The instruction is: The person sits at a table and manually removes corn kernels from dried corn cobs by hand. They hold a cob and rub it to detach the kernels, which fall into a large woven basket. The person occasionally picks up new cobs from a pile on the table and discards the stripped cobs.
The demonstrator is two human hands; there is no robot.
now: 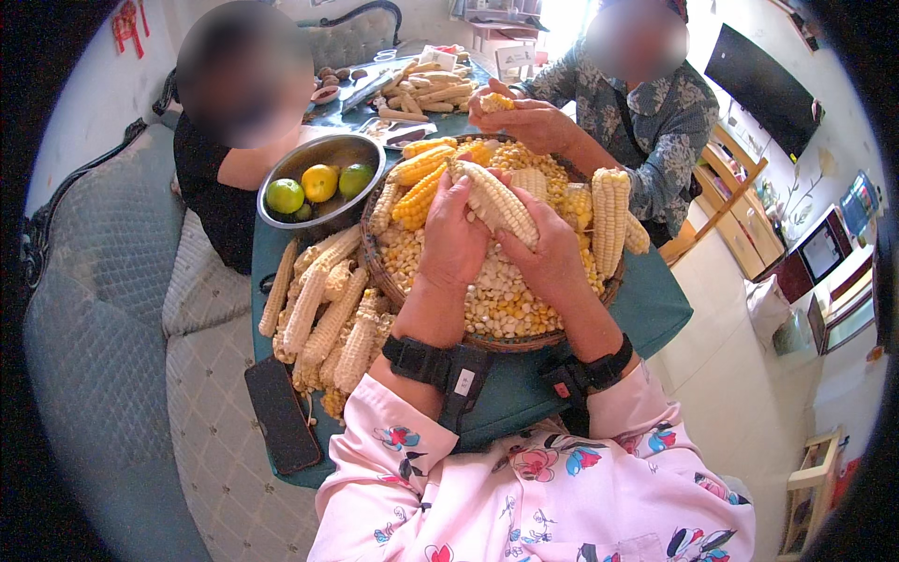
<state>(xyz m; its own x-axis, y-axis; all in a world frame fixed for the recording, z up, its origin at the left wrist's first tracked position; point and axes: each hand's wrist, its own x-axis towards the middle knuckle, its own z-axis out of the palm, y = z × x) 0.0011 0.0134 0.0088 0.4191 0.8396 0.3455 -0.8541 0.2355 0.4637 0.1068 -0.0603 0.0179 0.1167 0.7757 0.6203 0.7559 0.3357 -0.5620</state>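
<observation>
Both my hands hold one ear of pale dried corn [495,202] above a round woven basket [381,281]. My left hand [453,228] grips its upper left end, and my right hand [546,242] is closed around its lower right end. Below them, loose white and yellow kernels [502,298] fill the basket. Yellow ears [420,193] lie at the basket's back left. At its right side a pale ear [609,221] leans upright. Stripped corn cobs [326,316] are heaped beside the basket on the left.
A metal bowl [270,216] holding green and yellow citrus fruits stands at the back left. A smartphone [282,414] lies at the table's left edge. More cobs [435,88] are piled farther back. One person sits at left; another person, at right, holds a partly stripped cob [497,103] over the basket.
</observation>
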